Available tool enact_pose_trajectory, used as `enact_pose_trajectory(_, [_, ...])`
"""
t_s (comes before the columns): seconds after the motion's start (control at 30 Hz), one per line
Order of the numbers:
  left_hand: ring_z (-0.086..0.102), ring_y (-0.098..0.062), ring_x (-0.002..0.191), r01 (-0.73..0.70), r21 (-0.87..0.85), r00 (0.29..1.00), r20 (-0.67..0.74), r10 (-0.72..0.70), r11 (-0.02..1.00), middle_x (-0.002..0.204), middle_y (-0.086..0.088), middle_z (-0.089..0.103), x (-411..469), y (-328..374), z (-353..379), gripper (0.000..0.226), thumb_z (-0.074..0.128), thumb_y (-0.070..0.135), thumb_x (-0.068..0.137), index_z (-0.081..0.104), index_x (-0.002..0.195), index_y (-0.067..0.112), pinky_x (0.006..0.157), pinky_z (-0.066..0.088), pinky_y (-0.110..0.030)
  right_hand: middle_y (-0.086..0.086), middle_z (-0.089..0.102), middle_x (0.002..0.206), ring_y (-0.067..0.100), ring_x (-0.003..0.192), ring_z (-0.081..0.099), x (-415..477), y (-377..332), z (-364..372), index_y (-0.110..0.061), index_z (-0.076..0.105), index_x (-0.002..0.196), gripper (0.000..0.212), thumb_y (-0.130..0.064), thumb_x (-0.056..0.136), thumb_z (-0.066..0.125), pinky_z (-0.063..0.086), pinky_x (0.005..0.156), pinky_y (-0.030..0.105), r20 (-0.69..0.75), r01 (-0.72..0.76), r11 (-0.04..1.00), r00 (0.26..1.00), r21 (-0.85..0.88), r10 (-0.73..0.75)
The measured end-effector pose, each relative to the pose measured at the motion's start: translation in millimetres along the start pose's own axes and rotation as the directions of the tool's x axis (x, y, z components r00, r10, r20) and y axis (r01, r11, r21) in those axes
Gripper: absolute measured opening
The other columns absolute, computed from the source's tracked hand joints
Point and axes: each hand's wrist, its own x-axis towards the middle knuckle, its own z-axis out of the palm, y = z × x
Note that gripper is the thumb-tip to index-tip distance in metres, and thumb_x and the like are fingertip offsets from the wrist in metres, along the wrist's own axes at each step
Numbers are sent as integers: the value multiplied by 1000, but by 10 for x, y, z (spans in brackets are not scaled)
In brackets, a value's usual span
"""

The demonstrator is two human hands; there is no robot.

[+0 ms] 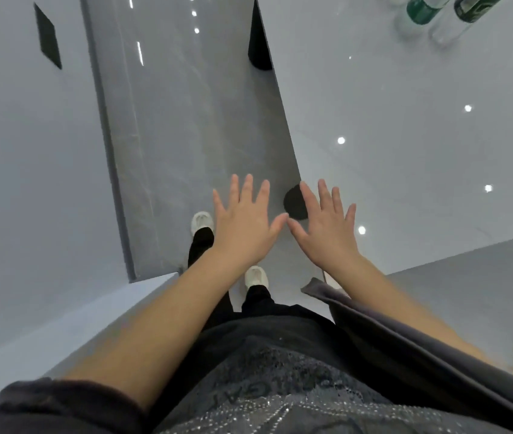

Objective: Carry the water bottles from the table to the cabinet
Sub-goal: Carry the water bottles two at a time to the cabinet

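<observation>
Two clear water bottles with green labels (427, 10) (474, 9) stand at the far right corner of a glossy white table (389, 120). My left hand (244, 220) and my right hand (324, 223) are held out in front of me, fingers spread and straight, holding nothing. Both hands hover near the table's left edge, far from the bottles. The bottles are cut off by the top of the frame.
A grey floor strip (192, 136) runs between the table on the right and a pale wall or cabinet face (29, 167) on the left with a dark plate (47, 36). Black table legs (294, 203) stand at the table's edge. A grey chair back (405, 333) is at my right.
</observation>
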Motion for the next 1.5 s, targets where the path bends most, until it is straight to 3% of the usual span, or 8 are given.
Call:
enact_pose_trajectory(0.17, [-11, -30, 148, -133, 76, 990, 55, 129, 988, 163, -10, 0, 722, -323, -527, 72, 25, 60, 97, 7, 155, 20, 116, -1, -60, 7, -6, 164, 32, 150, -7, 446, -260, -308, -29, -1, 155, 70, -51, 99, 34, 2, 117, 59, -19, -240, 966, 970, 96, 242])
enact_pose_trajectory(0.57, [-8, -32, 148, -493, 278, 870, 157, 468, 824, 162, -11, 3, 2021, -82, -1290, 72, 28, 58, 98, 9, 154, 18, 115, -2, -61, 5, -7, 164, 30, 150, -9, 1400, -345, -823, -29, -1, 155, 69, -48, 100, 36, 0, 117, 59, -8, -480, 810, 859, 335, 512])
enact_pose_trajectory(0.73, [-12, -31, 148, -566, 349, 825, 239, 513, 747, 162, -10, -1, 2697, 110, -1584, 71, 24, 58, 98, 4, 155, 19, 115, -3, -58, 5, -6, 164, 30, 150, -9, 1940, -195, -1075, -28, 0, 155, 69, -48, 100, 36, 0, 117, 59, 36, -559, 715, 797, 420, 603])
enact_pose_trajectory(1.0, [-9, -30, 149, -607, 342, 794, 271, 544, 717, 163, -8, 0, 3747, 370, -2139, 70, 24, 57, 98, 5, 155, 20, 117, 0, -57, 4, -9, 164, 29, 150, -10, 2677, -83, -1760, -29, -3, 155, 70, -48, 100, 36, -3, 118, 56, 16, -581, 648, 750, 493, 661])
enact_pose_trajectory(1.17, [-6, -30, 149, -673, 354, 739, 315, 595, 649, 162, -9, 3, 4682, 516, -2573, 69, 24, 57, 99, 7, 154, 19, 117, 3, -58, 4, -9, 164, 27, 150, -11, 3172, -89, -2082, -29, -3, 155, 71, -47, 100, 37, -2, 119, 54, 37, -636, 496, 635, 591, 771])
enact_pose_trajectory(1.37, [1, -27, 149, -807, 322, 589, 391, 707, 495, 162, -8, 11, 5602, 683, -3065, 68, 34, 50, 99, 13, 154, 17, 118, 6, -54, 5, -8, 164, 27, 150, -9, 3779, -361, -2402, -29, -2, 155, 71, -46, 100, 39, 0, 120, 52, 125, -656, 264, 484, 707, 866])
enact_pose_trajectory(1.5, [20, -28, 145, -831, 232, 557, 365, 746, 506, 157, -10, 25, 6027, 754, -3155, 70, 46, 46, 96, 20, 151, 12, 117, 17, -50, 3, -3, 164, 24, 151, -4, 4143, -432, -2594, -28, 1, 155, 74, -44, 99, 45, 7, 121, 47, 122, -572, 174, 441, 802, 889])
